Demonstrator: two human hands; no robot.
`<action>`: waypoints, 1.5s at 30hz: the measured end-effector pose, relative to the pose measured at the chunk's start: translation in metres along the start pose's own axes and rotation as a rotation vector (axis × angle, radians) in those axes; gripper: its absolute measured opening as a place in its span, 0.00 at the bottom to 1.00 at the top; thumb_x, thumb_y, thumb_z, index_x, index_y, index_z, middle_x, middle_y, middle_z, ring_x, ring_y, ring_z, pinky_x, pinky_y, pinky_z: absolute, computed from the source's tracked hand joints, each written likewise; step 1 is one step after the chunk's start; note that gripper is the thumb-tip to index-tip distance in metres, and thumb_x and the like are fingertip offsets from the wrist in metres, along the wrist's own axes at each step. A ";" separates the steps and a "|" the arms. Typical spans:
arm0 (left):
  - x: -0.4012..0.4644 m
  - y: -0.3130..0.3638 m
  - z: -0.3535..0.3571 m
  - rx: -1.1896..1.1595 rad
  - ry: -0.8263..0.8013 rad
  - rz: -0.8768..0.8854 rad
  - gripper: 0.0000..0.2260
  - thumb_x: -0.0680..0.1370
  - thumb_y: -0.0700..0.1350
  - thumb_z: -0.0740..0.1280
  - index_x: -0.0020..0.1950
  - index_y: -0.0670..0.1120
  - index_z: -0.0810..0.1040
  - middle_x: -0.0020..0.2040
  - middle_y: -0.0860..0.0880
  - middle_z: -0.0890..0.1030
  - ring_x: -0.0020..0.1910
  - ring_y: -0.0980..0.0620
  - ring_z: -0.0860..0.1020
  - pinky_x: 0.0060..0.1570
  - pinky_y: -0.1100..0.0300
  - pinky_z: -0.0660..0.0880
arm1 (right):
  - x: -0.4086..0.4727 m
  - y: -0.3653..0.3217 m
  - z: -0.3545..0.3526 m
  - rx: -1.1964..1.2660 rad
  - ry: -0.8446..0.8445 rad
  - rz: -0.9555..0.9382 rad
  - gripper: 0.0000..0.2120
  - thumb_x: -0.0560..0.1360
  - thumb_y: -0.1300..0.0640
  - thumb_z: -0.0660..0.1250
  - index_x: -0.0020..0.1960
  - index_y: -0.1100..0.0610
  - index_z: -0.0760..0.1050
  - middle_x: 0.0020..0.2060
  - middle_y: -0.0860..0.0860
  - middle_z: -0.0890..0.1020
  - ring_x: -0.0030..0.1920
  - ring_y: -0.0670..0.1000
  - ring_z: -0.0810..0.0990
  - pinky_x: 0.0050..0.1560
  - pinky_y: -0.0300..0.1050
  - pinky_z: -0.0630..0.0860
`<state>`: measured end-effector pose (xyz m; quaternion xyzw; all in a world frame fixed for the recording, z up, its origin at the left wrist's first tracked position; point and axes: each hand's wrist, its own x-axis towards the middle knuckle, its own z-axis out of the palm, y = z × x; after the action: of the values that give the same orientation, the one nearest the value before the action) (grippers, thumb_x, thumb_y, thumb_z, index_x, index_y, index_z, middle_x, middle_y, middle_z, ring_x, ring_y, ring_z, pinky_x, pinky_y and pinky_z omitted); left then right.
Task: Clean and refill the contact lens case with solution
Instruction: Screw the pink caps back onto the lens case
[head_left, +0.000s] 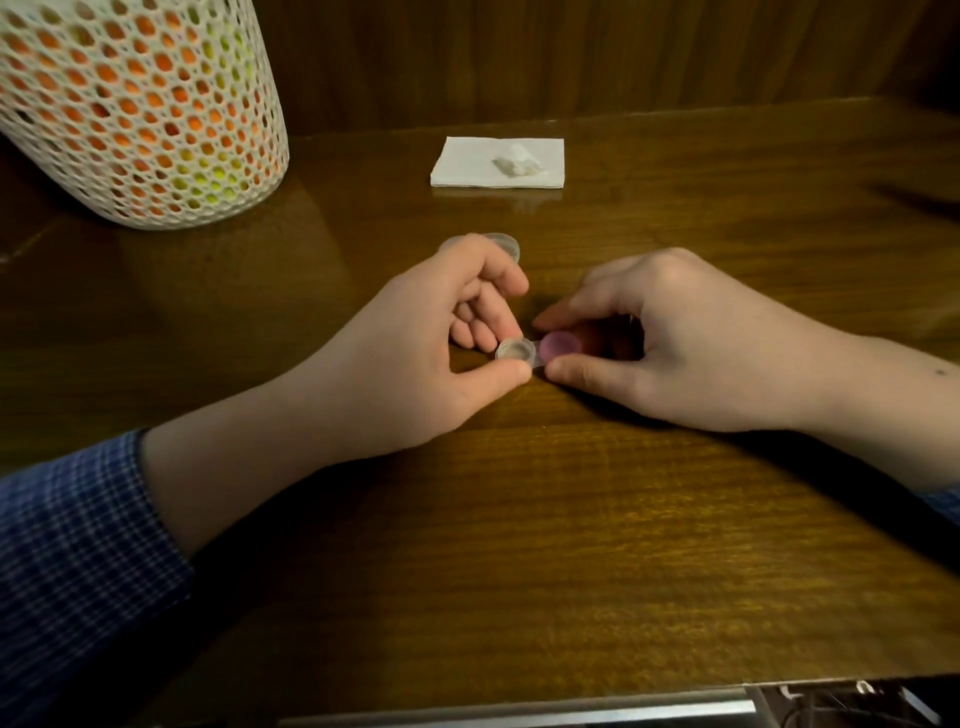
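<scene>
A small clear contact lens case (515, 350) lies on the wooden table (519, 519) in the middle of the view. Its left well is uncovered; its right well carries a purple cap (559, 346). My left hand (441, 358) pinches the left well between thumb and fingers. My right hand (675, 338) grips the purple cap with thumb and fingertips. A loose clear cap (503, 243) lies on the table just behind my left hand, partly hidden by it.
A folded white napkin (467, 161) with a crumpled white wad (517, 160) on it lies further back. A tall white mesh container (140, 109) with orange and yellow contents stands at the back left. A wooden wall panel closes the back.
</scene>
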<state>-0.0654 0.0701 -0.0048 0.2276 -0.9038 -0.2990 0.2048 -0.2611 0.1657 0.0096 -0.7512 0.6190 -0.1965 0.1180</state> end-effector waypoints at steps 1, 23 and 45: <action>0.000 0.000 0.000 0.001 -0.002 0.005 0.22 0.73 0.45 0.77 0.65 0.46 0.74 0.48 0.54 0.83 0.48 0.54 0.82 0.46 0.59 0.80 | 0.000 0.000 -0.001 -0.005 -0.001 0.004 0.24 0.72 0.39 0.66 0.64 0.47 0.81 0.45 0.34 0.78 0.43 0.31 0.76 0.41 0.23 0.69; -0.013 0.010 -0.004 0.031 -0.018 0.075 0.28 0.68 0.52 0.76 0.66 0.54 0.74 0.47 0.60 0.84 0.50 0.62 0.83 0.51 0.68 0.79 | -0.011 -0.005 -0.003 0.274 0.065 0.159 0.38 0.65 0.35 0.72 0.72 0.43 0.71 0.47 0.37 0.84 0.48 0.35 0.82 0.49 0.32 0.80; -0.001 -0.003 0.001 0.001 0.020 0.015 0.25 0.71 0.53 0.74 0.68 0.52 0.76 0.50 0.59 0.83 0.48 0.56 0.81 0.41 0.60 0.79 | -0.009 -0.008 0.008 0.165 0.150 0.196 0.37 0.66 0.42 0.74 0.73 0.44 0.67 0.42 0.37 0.83 0.48 0.33 0.80 0.48 0.28 0.78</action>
<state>-0.0638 0.0688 -0.0076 0.2237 -0.9035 -0.2949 0.2161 -0.2525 0.1761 0.0047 -0.6583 0.6780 -0.2898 0.1513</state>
